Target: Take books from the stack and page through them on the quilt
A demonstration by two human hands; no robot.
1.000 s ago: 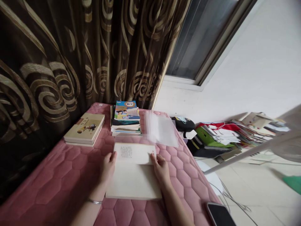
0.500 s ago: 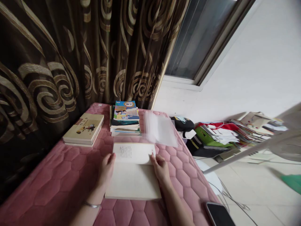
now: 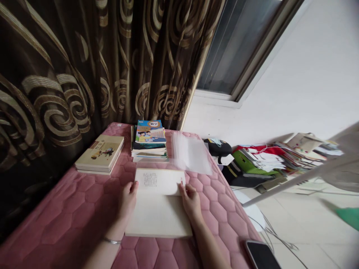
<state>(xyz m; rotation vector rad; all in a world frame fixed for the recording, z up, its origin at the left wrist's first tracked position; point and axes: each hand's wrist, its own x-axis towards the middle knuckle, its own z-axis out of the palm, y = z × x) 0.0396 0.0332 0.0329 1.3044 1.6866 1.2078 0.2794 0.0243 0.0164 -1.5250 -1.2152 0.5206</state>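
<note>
A cream book (image 3: 159, 218) lies on the pink quilted mattress (image 3: 92, 209) in front of me. At its far end stands a cover or page with a printed block of text (image 3: 161, 181). My left hand (image 3: 129, 194) grips this printed part at its left edge, thumb on top and fingers curled. At the right edge my right hand (image 3: 191, 196) pinches it between thumb and fingers. The undersides of the fingers are hidden. A silver bracelet (image 3: 112, 241) circles my left wrist.
Beyond are a stack of cream books (image 3: 101, 151), a pile topped by a blue illustrated book (image 3: 150, 131), and translucent plastic sheets (image 3: 193, 153). A phone (image 3: 262, 254) lies at the near right edge. A fan (image 3: 280, 186) and trailing cables stand on the floor.
The printed part's far edge has shifted very slightly away from me. Both hands keep their hold, almost still.
</note>
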